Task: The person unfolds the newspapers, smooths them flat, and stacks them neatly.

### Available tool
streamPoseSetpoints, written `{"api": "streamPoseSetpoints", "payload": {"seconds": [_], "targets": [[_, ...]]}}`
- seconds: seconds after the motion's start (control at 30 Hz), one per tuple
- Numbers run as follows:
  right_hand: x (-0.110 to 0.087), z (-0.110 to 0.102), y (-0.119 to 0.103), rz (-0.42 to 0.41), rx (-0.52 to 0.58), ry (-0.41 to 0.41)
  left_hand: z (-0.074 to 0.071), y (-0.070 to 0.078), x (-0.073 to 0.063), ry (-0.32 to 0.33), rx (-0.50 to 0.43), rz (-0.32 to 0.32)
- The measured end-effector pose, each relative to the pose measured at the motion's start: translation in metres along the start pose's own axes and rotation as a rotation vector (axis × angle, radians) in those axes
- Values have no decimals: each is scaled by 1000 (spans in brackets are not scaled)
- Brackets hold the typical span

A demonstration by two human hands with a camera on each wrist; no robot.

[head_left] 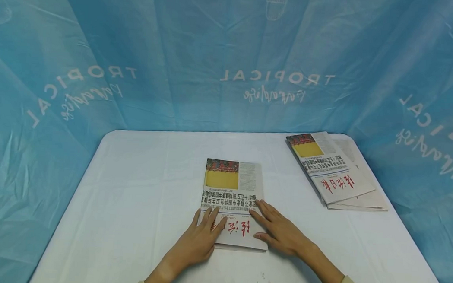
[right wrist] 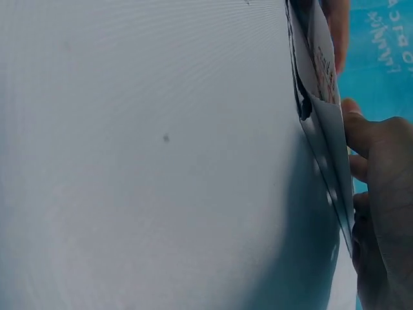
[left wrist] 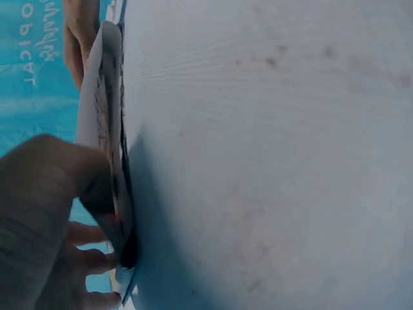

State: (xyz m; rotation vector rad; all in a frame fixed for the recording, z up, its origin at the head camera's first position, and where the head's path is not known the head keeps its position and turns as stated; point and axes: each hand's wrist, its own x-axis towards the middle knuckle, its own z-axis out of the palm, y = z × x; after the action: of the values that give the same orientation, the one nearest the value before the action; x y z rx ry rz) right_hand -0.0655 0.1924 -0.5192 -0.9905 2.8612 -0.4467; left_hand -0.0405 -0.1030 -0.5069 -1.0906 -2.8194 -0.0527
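Left hand (head_left: 197, 241) and right hand (head_left: 283, 232) rest, fingers spread wide, on a folded newspaper (head_left: 231, 201) near the middle of the tabletop (head_left: 129, 196). Pressing evenly from its centre outward should, I'd judge, keep the layers square. Both wrist views show its near edge (right wrist: 326, 139) gaping; only the head view takes in the stacked newspapers (head_left: 333, 172) at far right.

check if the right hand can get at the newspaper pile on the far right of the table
Probably yes: the right hand rests on the nearer newspaper without gripping it, and only white tabletop shows between it and the newspaper pile, though the arm would likely need to stretch forward.
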Motion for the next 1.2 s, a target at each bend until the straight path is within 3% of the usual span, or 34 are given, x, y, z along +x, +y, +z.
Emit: {"api": "streamPoseSetpoints", "payload": {"seconds": [0.13, 0.27, 0.63, 0.77, 1.0, 1.2], "targets": [[0, 0, 0, -6, 1, -4, 3, -1, -2, -9, 15, -16], [0, 0, 2, 3, -9, 18, 4, -3, -3, -19, -29, -28], [2, 3, 16, 171, 47, 128, 3, -14, -6, 17, -108, 1], [5, 4, 19, 116, -4, 130, 4, -16, -7, 12, -127, -3], [16, 3, 22, 1, -91, 30, 4, -14, -4, 6, -176, -55], [21, 2, 21, -7, -99, -24, 0, -14, -3, 20, -210, -99]]}}
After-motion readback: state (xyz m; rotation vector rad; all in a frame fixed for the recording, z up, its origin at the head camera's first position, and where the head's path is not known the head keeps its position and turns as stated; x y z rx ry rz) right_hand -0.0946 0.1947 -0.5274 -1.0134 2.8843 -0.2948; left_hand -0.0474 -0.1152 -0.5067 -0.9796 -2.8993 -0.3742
